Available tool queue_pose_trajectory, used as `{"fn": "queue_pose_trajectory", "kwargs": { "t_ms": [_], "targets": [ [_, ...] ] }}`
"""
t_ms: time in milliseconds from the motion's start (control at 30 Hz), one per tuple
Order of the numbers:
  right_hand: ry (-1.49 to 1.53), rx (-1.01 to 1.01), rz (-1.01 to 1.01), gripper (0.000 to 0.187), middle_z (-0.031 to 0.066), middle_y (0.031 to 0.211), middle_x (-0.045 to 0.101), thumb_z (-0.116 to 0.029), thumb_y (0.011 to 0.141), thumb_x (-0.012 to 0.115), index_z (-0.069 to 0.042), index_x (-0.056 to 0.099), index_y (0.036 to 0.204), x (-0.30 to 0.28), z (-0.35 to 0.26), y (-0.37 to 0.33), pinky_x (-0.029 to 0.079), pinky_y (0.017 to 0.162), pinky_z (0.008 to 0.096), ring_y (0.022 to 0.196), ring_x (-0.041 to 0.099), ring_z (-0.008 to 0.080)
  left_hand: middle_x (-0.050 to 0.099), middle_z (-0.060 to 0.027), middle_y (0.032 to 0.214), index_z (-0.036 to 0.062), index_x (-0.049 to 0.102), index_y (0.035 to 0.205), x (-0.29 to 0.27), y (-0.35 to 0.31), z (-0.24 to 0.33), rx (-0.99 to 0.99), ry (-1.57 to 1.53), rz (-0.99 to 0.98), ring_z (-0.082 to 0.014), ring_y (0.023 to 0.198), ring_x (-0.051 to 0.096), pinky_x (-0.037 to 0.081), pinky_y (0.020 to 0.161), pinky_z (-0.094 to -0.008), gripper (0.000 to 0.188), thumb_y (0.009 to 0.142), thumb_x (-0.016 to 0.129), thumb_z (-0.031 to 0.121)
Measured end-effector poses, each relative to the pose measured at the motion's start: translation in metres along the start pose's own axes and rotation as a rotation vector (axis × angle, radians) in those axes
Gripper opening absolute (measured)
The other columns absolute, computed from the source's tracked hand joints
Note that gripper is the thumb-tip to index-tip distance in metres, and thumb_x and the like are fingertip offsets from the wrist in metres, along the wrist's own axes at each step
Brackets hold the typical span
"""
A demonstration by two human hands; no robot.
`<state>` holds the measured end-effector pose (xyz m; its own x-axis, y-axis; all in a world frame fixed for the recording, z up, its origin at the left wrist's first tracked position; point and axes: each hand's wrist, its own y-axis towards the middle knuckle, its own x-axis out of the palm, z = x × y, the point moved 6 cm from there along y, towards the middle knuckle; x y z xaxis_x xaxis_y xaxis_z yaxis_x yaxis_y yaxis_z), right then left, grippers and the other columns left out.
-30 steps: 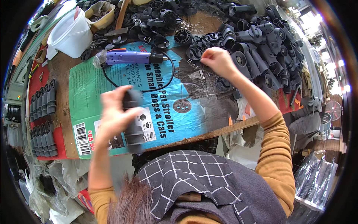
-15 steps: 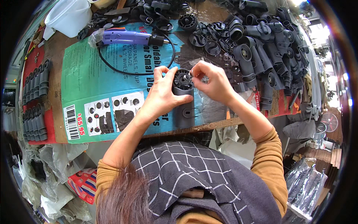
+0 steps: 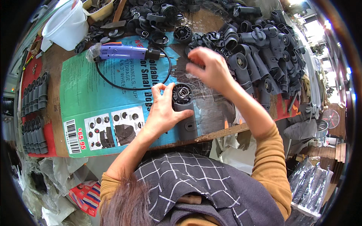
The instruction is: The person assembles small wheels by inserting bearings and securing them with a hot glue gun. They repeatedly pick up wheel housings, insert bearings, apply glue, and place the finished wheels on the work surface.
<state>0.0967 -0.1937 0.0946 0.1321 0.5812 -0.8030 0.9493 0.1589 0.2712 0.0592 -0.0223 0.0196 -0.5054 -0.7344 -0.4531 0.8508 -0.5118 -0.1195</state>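
My left hand (image 3: 163,110) is wrapped round a dark grey plastic tube fitting (image 3: 185,126) lying on the printed cardboard near the table's front edge. Its thumb lies across the tube and its fingers press beside the round end. A metal coil spring (image 3: 184,93) rests inside that round, ribbed end. My right hand (image 3: 213,71) is raised to the right and beyond the fitting, close to a heap of small black round caps. Motion smears its fingertips, so whether anything is between them is hidden. The purple electric screwdriver (image 3: 122,51) lies farther left, its black cable looping toward my left hand.
Grey tube fittings (image 3: 269,56) are piled at the right. Several similar fittings (image 3: 36,92) stand in rows at the far left. A white bucket (image 3: 66,26) and a beige tub (image 3: 100,10) are at the back left. A black ribbed wheel-like disc (image 3: 183,34) lies at the back.
My right hand has left the round end of the fitting and moved up and away toward the small parts. The coil spring now shows uncovered in the fitting. My left hand keeps its hold.
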Motion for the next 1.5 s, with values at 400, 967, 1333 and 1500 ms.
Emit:
{"fn": "queue_pose_trajectory", "kwargs": {
  "t_ms": [400,967,1333,1500],
  "targets": [
    [0.352,0.197,-0.145,0.051,0.0103,0.123,0.061,-0.014,0.082,0.071,-0.005,0.054,0.129,0.013,0.057,0.081,0.047,0.097,0.0361,0.115,0.058,0.0210,0.046,-0.0159,0.123,-0.0031,0.048,0.135,-0.045,0.005,0.010,0.084,-0.175,0.205,-0.0237,0.102,0.056,0.051,0.086,-0.0347,0.076,0.079,0.078,0.038],
    [0.145,-0.184,-0.123,0.058,0.0143,0.130,0.055,0.007,0.077,0.069,-0.012,0.058,0.130,-0.027,-0.068,-0.060,0.052,0.094,0.0373,0.117,0.058,0.0320,0.066,-0.0106,0.108,-0.0001,0.060,0.123,-0.037,0.006,0.046,0.295,-0.684,0.063,-0.0132,0.092,0.064,0.052,0.083,-0.0269,0.039,0.090,0.071,0.019],
    [0.164,0.294,0.120,0.031,0.0135,0.125,0.063,-0.008,0.079,0.075,-0.002,0.048,0.095,-0.006,0.020,-0.102,0.047,0.094,0.0345,0.104,0.061,0.0227,0.052,-0.0191,0.124,-0.0013,0.051,0.135,-0.004,-0.001,-0.008,0.186,0.256,0.048,-0.0349,0.117,0.046,0.038,0.104,-0.0431,0.088,0.069,0.080,0.050],
    [0.385,0.144,0.045,0.037,0.0119,0.120,0.066,-0.008,0.079,0.074,-0.005,0.061,0.112,0.001,-0.011,-0.078,0.047,0.096,0.0357,0.108,0.062,0.0249,0.054,-0.0175,0.122,-0.0010,0.054,0.132,-0.006,0.001,-0.010,0.211,0.246,0.075,-0.0336,0.115,0.046,0.039,0.102,-0.0426,0.086,0.068,0.080,0.050]
  ]
}}
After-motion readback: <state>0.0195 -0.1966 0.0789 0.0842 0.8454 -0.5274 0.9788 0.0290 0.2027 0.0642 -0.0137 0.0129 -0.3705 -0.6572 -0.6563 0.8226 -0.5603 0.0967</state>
